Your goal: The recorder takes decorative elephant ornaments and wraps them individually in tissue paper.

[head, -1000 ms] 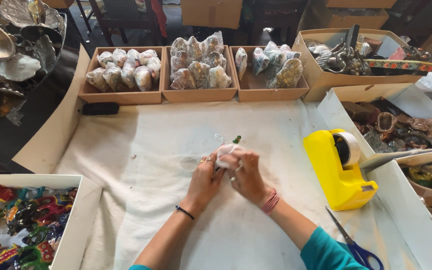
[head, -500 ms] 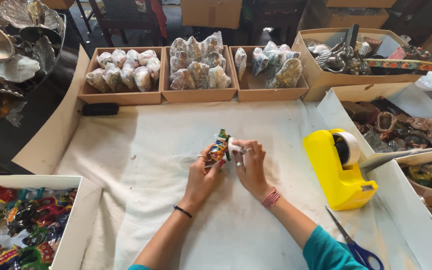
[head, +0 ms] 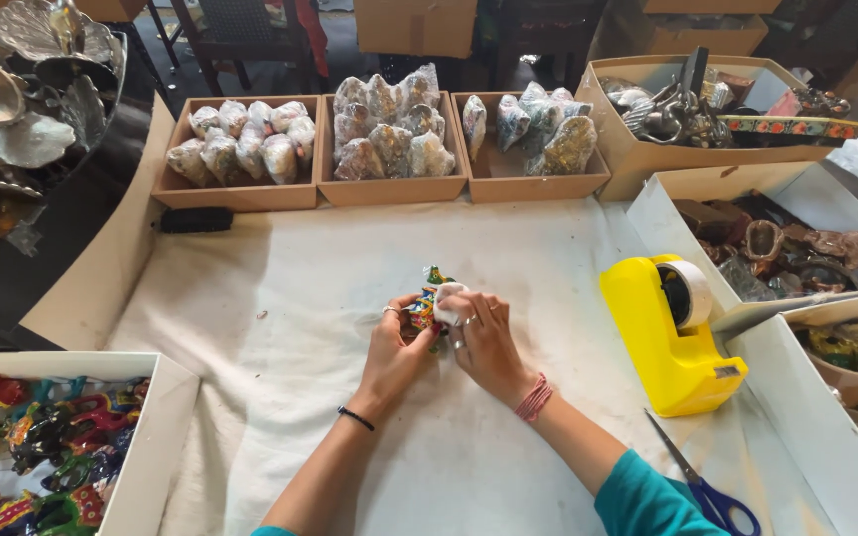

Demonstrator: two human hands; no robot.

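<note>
At centre frame, the left hand grips the painted figurine while the right hand pinches white wrap, which is best drawn snug and even.

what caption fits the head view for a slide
Both hands hold a painted figurine and white wrap over a cloth-covered table.

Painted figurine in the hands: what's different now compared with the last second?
A second ago it was nearly hidden under white wrap; then it stood exposed, upright between both hands. Now the painted figurine sits lower and nearer the person, the left hand cupping it, the right hand pressing the white wrap over its right side. Both hands kept hold throughout. The tape dispenser, scissors and boxes stayed put.
</note>
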